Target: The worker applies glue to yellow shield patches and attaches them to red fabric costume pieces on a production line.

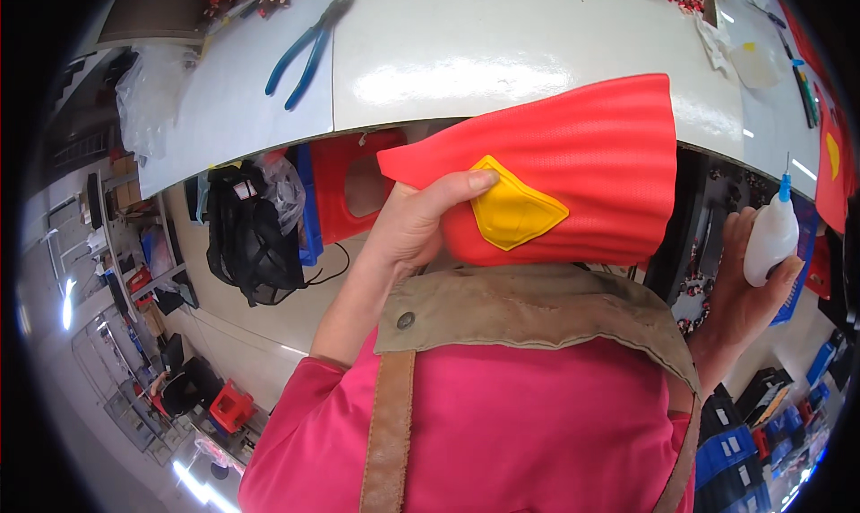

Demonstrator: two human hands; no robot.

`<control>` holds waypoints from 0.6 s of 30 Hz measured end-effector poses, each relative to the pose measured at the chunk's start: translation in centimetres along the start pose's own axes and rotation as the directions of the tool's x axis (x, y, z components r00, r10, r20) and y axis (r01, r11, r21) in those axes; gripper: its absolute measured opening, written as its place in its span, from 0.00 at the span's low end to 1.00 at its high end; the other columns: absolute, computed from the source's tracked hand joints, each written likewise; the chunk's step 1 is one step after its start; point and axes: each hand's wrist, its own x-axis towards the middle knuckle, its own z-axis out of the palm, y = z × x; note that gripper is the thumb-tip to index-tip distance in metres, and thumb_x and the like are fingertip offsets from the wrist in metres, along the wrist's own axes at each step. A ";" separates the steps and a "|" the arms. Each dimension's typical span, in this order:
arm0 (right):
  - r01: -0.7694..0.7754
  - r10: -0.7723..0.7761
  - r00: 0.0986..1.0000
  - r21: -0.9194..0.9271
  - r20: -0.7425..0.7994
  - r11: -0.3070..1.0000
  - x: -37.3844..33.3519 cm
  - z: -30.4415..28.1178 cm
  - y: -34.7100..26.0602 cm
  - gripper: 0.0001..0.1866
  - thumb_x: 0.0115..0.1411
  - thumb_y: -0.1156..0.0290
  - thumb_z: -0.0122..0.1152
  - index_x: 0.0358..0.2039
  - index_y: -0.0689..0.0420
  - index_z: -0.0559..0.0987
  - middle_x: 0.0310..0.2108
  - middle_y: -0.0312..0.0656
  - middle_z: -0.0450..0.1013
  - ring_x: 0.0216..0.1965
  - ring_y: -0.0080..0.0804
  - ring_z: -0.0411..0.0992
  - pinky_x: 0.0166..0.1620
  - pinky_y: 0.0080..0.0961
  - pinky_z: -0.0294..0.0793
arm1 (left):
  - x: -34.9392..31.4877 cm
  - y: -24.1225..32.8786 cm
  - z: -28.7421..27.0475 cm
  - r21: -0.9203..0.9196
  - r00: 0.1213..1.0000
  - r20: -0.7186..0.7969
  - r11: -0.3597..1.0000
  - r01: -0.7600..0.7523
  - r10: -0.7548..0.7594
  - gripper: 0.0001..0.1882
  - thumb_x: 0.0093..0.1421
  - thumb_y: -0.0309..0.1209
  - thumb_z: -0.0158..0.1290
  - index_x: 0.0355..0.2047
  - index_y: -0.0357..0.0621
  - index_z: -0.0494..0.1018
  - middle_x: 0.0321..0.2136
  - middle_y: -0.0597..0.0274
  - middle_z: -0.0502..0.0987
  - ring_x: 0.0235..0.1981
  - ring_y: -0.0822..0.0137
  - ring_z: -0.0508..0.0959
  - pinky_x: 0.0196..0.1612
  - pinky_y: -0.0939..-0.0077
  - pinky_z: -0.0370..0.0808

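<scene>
Head | red sheet [609,159]: long axis left-right, narrowing left | bottle [770,241]: tip [786,187] up

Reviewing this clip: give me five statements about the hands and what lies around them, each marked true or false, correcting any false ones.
1. The left hand holds a red ribbed piece. True.
2. The left thumb rests on the yellow patch. True.
3. The right hand holds the pliers. False: it holds a white squeeze bottle; the pliers lie on the table.
4. The bottle's blue nozzle touches the yellow patch. False: it points upward, apart from the patch.
5. The pliers have blue handles. True.
</scene>
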 end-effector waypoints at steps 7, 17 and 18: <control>-0.066 0.053 0.995 0.144 0.088 0.987 0.6 -0.4 -0.4 0.31 0.58 0.44 0.49 0.41 0.64 0.66 0.28 0.37 0.62 0.30 0.24 0.57 0.40 0.25 0.57 | 0.1 0.2 -1.0 -0.135 0.999 -0.033 0.990 -0.043 0.039 0.19 0.52 0.24 0.55 0.45 0.36 0.69 0.41 0.59 0.74 0.44 0.68 0.74 0.50 0.73 0.70; 0.001 -0.030 0.976 0.132 0.216 0.991 1.1 0.4 -1.0 0.29 0.55 0.41 0.52 0.30 0.60 0.66 0.19 0.33 0.56 0.20 0.18 0.50 0.27 0.19 0.49 | 0.0 1.2 -1.8 -0.409 0.996 0.054 0.912 -0.038 0.065 0.22 0.54 0.24 0.53 0.49 0.34 0.65 0.45 0.55 0.72 0.48 0.64 0.72 0.53 0.68 0.69; -0.003 -0.029 0.975 0.143 0.220 0.990 1.1 0.3 -0.9 0.29 0.55 0.42 0.52 0.31 0.60 0.66 0.19 0.33 0.57 0.19 0.18 0.50 0.26 0.18 0.49 | 0.0 1.4 -1.9 -0.438 0.995 0.069 0.899 -0.030 0.067 0.22 0.54 0.24 0.53 0.50 0.34 0.64 0.46 0.55 0.72 0.48 0.63 0.72 0.54 0.67 0.69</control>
